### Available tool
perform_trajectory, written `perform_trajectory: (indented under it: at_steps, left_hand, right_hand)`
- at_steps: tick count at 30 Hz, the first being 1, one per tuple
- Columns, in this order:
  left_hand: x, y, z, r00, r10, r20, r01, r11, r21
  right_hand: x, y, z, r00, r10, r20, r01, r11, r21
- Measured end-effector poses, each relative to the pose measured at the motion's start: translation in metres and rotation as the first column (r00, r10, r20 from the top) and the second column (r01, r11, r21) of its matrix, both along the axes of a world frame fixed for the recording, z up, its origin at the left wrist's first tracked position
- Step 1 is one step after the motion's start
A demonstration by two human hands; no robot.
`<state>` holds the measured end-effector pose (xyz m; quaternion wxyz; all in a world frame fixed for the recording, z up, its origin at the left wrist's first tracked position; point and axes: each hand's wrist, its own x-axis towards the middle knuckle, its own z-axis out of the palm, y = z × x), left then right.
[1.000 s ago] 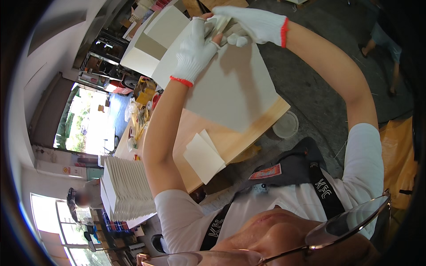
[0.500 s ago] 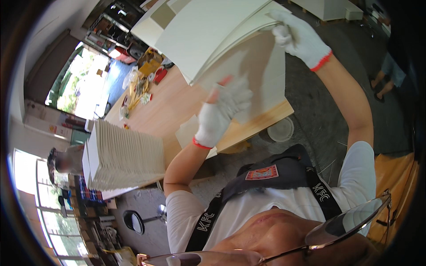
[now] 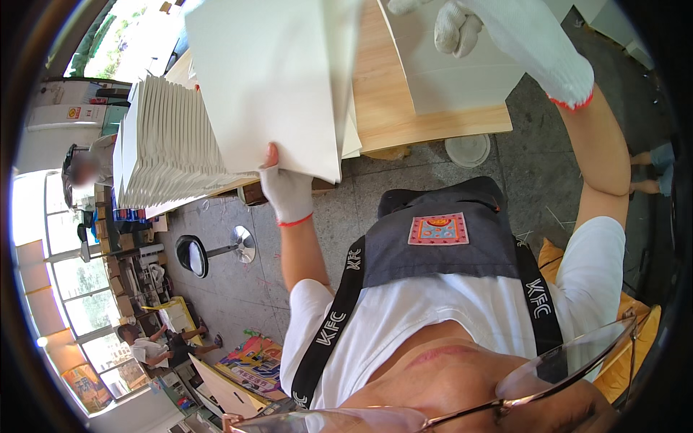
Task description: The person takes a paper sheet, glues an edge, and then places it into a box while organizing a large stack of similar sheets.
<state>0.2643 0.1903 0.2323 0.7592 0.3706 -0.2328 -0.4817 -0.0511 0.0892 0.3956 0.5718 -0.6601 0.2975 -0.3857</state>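
White boards [image 3: 263, 79], edge-held by the left hand [image 3: 287, 191], jut past the table [image 3: 382, 108] toward floor [image 3: 343, 209]; grip unclear for the right hand [image 3: 505, 25].

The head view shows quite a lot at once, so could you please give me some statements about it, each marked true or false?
1. The left hand grips flat white boards near their lower edge. True.
2. The right hand is bare. False: it wears a white glove with a red cuff.
3. A tall white stack stands to the left of the flat white boards. True.
4. The round pale tub sits on top of the table. False: it is off the table, just past its edge.
5. The dark apron is plain. False: it has a colourful patch on it.
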Motion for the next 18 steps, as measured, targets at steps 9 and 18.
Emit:
perform_trajectory:
  at_steps: [9,18]
  left_hand:
    - [0.059,-0.065,-0.226,0.905,0.22,-0.365,-0.153,0.967,0.204]
    - [0.061,-0.068,-0.285,0.941,0.223,-0.255,-0.146,0.946,0.288]
  right_hand:
    - [-0.01,0.032,-0.034,0.985,-0.013,-0.17,0.012,1.0,-0.009]
    - [-0.025,0.037,-0.048,0.958,-0.183,-0.221,0.214,0.969,0.126]
